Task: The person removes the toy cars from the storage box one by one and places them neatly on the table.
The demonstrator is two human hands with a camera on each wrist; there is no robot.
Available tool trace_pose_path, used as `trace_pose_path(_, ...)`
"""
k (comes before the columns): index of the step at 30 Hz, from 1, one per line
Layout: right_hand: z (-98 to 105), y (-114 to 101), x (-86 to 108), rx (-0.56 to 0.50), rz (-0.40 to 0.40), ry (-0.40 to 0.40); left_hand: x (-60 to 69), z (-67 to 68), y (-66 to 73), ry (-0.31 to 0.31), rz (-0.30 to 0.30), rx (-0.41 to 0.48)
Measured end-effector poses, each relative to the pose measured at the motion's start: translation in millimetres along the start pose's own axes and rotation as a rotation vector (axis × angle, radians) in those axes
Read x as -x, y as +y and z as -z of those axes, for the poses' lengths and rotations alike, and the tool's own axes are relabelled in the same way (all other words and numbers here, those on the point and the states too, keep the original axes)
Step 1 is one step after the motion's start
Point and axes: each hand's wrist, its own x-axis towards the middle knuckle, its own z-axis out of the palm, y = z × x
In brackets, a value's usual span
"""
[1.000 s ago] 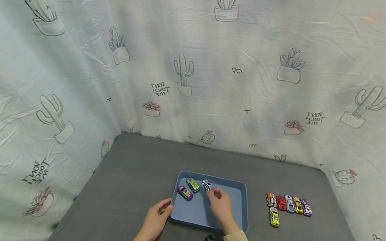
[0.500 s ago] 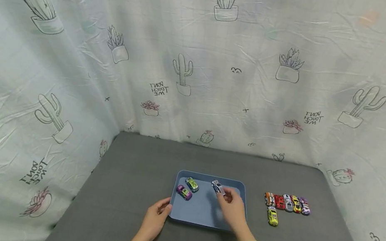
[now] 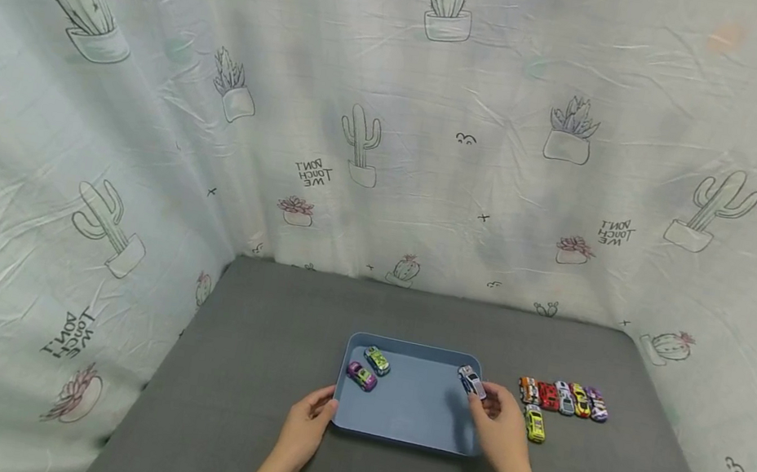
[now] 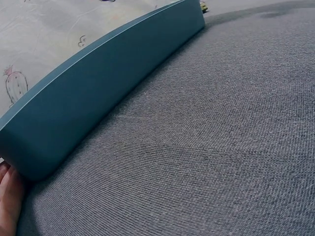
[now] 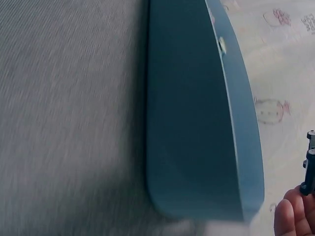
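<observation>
My right hand (image 3: 500, 429) pinches a white toy car (image 3: 472, 381) with dark markings above the right end of the blue tray (image 3: 406, 414). In the right wrist view, fingertips hold the car's dark wheeled underside (image 5: 310, 164) beyond the tray wall. My left hand (image 3: 305, 428) rests against the tray's near left corner, fingers loosely bent; the left wrist view shows its fingertips touching the outer wall. Inside the tray, at the left, lie a green toy car (image 3: 377, 360) and a purple-and-green toy car (image 3: 361, 376).
Right of the tray, several toy cars stand side by side, among them a red one (image 3: 550, 396). A yellow toy car (image 3: 534, 424) sits in front of the row's left end. Grey cloth (image 3: 276, 319) covers the table; a cactus-print curtain (image 3: 435, 162) hangs behind.
My right hand has lifted the white car from beside the other two cars and carried it rightward to the tray's right end. My left hand has stayed at the corner.
</observation>
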Motion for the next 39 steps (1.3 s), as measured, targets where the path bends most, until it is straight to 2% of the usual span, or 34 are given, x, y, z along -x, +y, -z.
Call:
trace_pose_path(6, 17.1, 12.8, 4.4, 0.016, -0.019, 0.064, -0.6, 0.0, -2.9, -0.005, -0.004, -0.004)
trace_pose_path(14, 34.4, 38.0, 7.6, 0.059, -0.062, 0.151, -0.3, 0.0, -4.0, -0.001, 0.020, -0.017)
trace_pose_path(31, 60.6, 70.5, 11.3, 0.080, -0.192, 0.235, 0.9, 0.8, -0.5, 0.008, 0.030, -0.014)
trace_pose_path(39, 68.2, 85.3, 15.4, 0.112, -0.295, 0.254, -0.6, 0.3, -1.0, 0.006, 0.035, -0.014)
